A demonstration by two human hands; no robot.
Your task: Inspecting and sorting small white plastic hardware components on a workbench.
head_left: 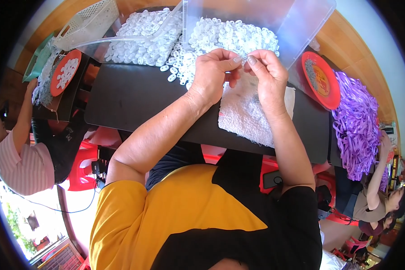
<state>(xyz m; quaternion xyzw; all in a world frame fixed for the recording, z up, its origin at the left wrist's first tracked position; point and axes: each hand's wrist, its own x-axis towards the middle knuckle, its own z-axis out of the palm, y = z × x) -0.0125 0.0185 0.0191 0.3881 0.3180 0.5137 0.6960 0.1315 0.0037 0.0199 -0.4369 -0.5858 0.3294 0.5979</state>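
Note:
My left hand (211,74) and my right hand (271,81) meet above the far part of the black table, thumbs and forefingers pinched close together. Whatever sits between the fingertips is too small to make out. Just beyond them, a heap of small white oval plastic pieces (229,33) with holes lies in a clear plastic bin (292,27) tipped on its side. Several loose white pieces (172,72) have spread onto the table by my left hand. Beneath my right hand lies a folded whitish towel (245,114).
Left of the bin, a second clear container (141,38) is full of white pieces. A red plate (321,81) with small grey bits stands at the right, beside a pile of purple straps (355,121). Co-workers sit at both sides; another red plate (66,72) is at far left.

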